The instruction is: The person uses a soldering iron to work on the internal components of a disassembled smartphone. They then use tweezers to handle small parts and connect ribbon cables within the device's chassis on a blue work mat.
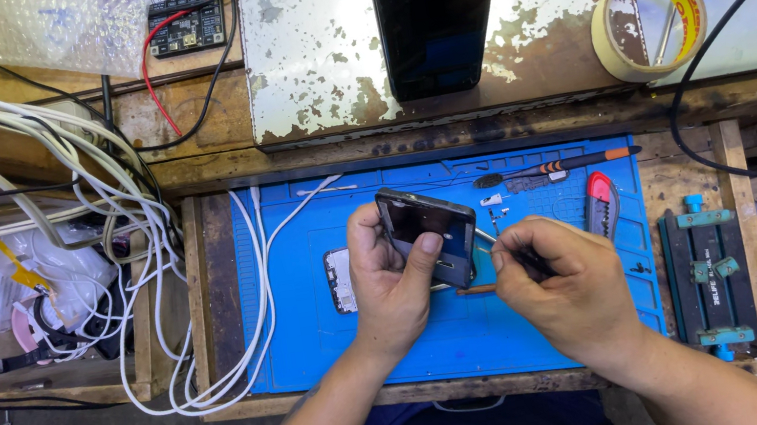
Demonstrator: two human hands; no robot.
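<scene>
**Phone held open over the blue mat, tool at its lower edge**

The left hand [391, 285] holds a dark phone [429, 235] tilted above the blue work mat [316, 330], its grip closed around the body with the thumb pressed across the glossy face. The right hand [562, 290] is pinched tight on a slim dark tool [532, 263], whose metal tip meets the phone's lower right edge; whether it is prying or picking cannot be told.

Judged from how things lie, the work looks to be mid-way: a separate flat part with a pale edge [341, 281] already lies on the mat just left of the left hand, and small loose bits [491, 200] sit near the top of the mat, which suggests some disassembly is done. The phone itself is not yet set down, and nothing shows it closed up again.

The mat is smooth, rubbery and moulded with shallow compartments. Along its top lies a screwdriver with an orange-and-black handle [579, 161], and a red-handled cutter [601, 201] rests at the right. Beyond it a teal metal clamp [710, 269] stands on the worn wooden bench [681, 190]. Farther back are a roll of tan tape [614, 46], a rusted, flaking white sheet [315, 44] and a black slab [434, 7]. White cables [141, 275] loop loosely at the left.
</scene>
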